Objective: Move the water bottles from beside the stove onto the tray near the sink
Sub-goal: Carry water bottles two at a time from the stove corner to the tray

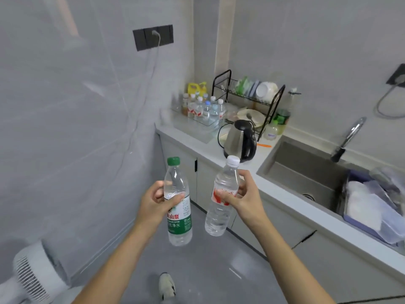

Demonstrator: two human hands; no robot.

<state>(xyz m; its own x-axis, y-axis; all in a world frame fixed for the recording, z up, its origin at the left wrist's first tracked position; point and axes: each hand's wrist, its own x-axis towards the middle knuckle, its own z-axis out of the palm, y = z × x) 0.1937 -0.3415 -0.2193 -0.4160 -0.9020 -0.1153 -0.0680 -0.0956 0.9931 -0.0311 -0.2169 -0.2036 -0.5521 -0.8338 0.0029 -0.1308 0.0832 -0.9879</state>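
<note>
Water bottles both midair over the floor, upright: green-capped bottle (178, 202) gripped in left hand (154, 204), white-capped bottle (222, 197) in right hand (243, 199). Tray (197, 122) straight ahead on the far bench, already crowded.

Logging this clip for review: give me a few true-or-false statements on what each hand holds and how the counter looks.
1. The left hand holds a green-capped bottle. True.
2. The right hand is empty. False: it grips a white-capped bottle.
3. Both held bottles already stand on the tray. False: they are in the air above the floor.
4. Other bottles stand on the tray. True.
5. The kettle sits in the sink. False: it stands on the counter, left of the sink.
</note>
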